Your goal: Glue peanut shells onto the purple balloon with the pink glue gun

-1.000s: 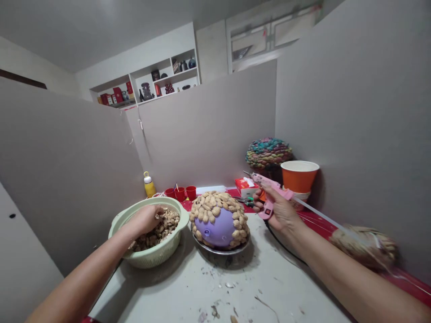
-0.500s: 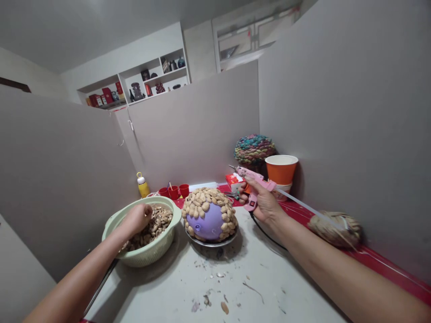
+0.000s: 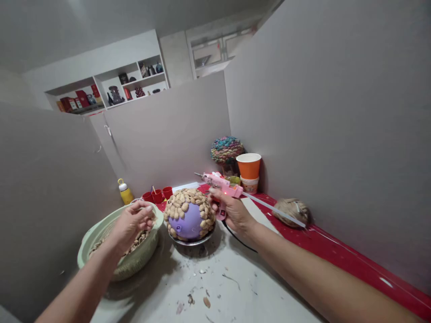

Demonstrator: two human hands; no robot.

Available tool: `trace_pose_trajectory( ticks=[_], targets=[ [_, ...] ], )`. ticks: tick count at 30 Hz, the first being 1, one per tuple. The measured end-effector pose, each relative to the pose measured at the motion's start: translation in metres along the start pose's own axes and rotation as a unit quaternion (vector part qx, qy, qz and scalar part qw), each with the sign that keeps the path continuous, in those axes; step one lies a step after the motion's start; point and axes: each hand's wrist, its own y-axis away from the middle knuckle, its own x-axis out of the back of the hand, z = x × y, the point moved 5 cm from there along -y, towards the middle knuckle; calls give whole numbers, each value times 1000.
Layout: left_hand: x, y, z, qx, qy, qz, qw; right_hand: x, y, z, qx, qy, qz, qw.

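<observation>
My right hand (image 3: 232, 210) is wrapped around the handle of a pink hot glue gun (image 3: 220, 184), its nozzle pointing left and a long glue stick (image 3: 269, 207) jutting from the back. Below the nozzle, a purple balloon (image 3: 188, 222) partly covered in peanut shells (image 3: 180, 202) rests in a shallow metal bowl (image 3: 193, 243). Over the right side of a pale green basket (image 3: 82, 251) of loose shells (image 3: 138, 242), my left hand (image 3: 129, 224) has its fingers pinched together; what lies between them is too small to make out.
Red cups (image 3: 157, 196) and a yellow bottle (image 3: 125, 193) stand at the back. An orange paper bucket (image 3: 248, 167) and a multicoloured braided dome (image 3: 226, 149) are by the right partition. A twine bundle (image 3: 291, 211) lies on the red cover; shell scraps (image 3: 206, 302) litter the white board.
My left hand has lifted out of the loose shells and shifted towards the balloon. The glue gun has come closer above the balloon's right side. The whole view has turned right.
</observation>
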Motion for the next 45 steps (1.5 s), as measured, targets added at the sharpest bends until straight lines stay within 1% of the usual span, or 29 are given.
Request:
trace_pose_trajectory(
  ticks=[3,5,7,8,10,12,17,22,25,27,29,32,33,36,39,42,45],
  targets=[
    [-51,14,-2,22,79,-48,995,-17,20,3,-6,25,-33,999],
    [-77,20,-7,38,115,-77,990,-27,31,4,4,38,-50,998],
    [-95,21,-13,63,179,-103,976,-35,39,4,12,47,-69,996],
    [-101,20,-15,73,212,-114,968,-38,41,4,8,72,-79,994],
    [-108,17,-20,85,261,-127,953,-39,43,4,-3,119,-79,990],
    [-110,13,-24,88,277,-131,948,-36,43,5,-13,148,-73,986],
    [-111,8,-37,104,277,-133,946,-32,39,11,-34,191,-86,977],
    [-111,8,-41,111,285,-128,944,-32,39,11,-54,221,-81,970],
    [-110,9,-40,118,294,-144,937,-34,40,8,-55,200,-94,974],
    [-109,10,-38,119,299,-159,933,-35,40,7,-43,174,-111,978],
    [-107,10,-35,110,303,-166,932,-34,39,7,-24,156,-106,982],
    [-103,9,-32,88,320,-150,931,-30,38,8,-13,149,-74,986],
    [-102,8,-31,82,326,-142,931,-31,38,8,-14,148,-73,986],
    [-100,6,-30,66,339,-121,930,-38,42,7,-16,135,-100,986],
    [-100,5,-31,55,348,-115,929,-44,46,5,-27,140,-124,982],
    [-98,4,-31,50,349,-107,930,-43,46,3,-13,149,-133,980],
    [-92,1,-28,40,352,-78,932,-36,40,3,5,165,-123,979]
  ],
)
